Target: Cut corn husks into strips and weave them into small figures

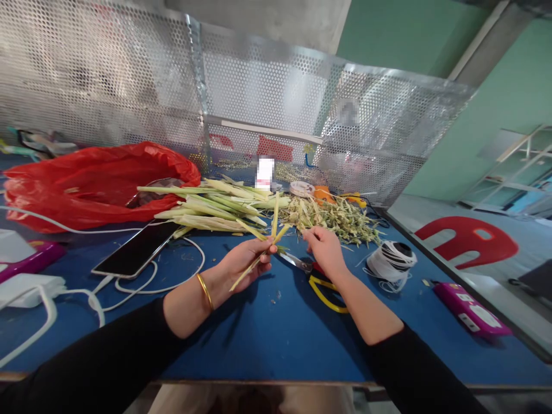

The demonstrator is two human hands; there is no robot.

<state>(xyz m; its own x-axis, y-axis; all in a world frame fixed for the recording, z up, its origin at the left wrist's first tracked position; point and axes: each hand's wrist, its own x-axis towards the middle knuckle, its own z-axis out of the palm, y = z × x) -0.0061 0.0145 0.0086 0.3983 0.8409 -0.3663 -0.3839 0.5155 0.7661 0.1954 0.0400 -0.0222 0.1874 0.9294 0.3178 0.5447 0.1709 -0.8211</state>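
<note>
My left hand (248, 261), with a gold bangle at the wrist, pinches a few crossed yellow-green leaf strips (275, 218). To its right my right hand (324, 248) has its fingers curled together near the strips, apart from them; what they hold, if anything, is too small to tell. Between and below the hands lie scissors (330, 293) with yellow and red handles, partly hidden by my right forearm. Behind my left hand is a pile of long pale green leaves (211, 207). Small dried woven pieces (345, 220) are heaped behind my right hand.
On the blue table (276, 339) are a red plastic bag (99, 184), a phone (137, 248) with white cables, and a purple case (32, 259) at left. A black-and-white thread spool (392, 261) and another purple item (472, 310) stand right. A perforated metal screen (267, 80) rises behind.
</note>
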